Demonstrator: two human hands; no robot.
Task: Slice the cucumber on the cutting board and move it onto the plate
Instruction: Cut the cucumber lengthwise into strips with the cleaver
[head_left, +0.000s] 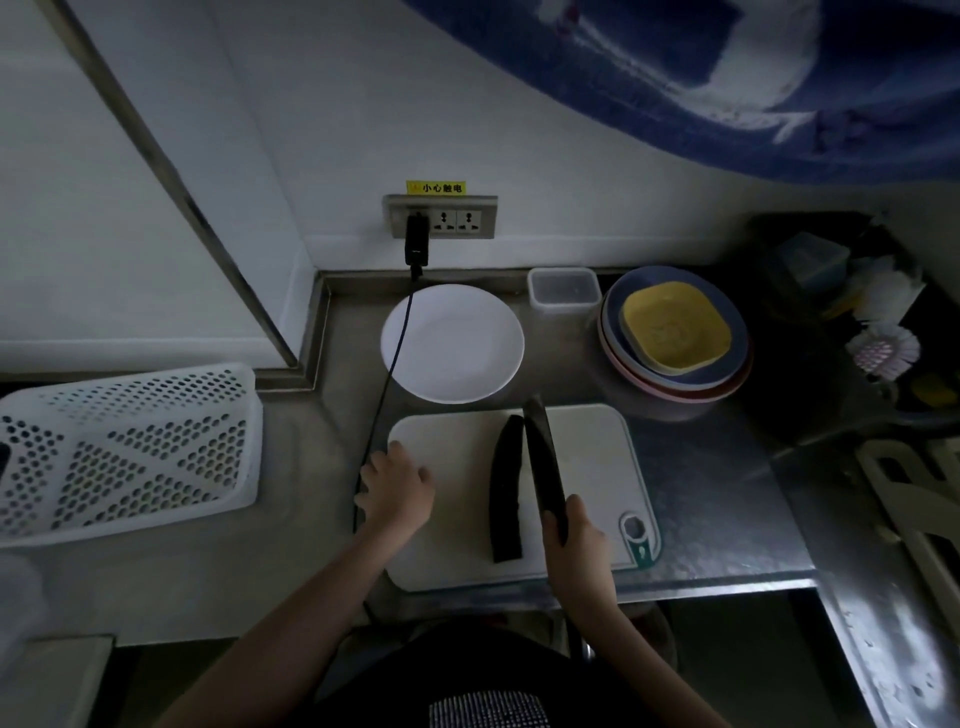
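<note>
A dark cucumber lies lengthwise on the white cutting board, whole as far as I can see. My right hand grips the handle of a dark knife, whose blade runs along the cucumber's right side. My left hand rests with relaxed fingers on the board's left edge, apart from the cucumber. The white plate stands just behind the board, with nothing on it.
A black cable runs from the wall socket across the plate's left edge and down past the board. A clear tub and stacked bowls stand back right. A white perforated basket sits left.
</note>
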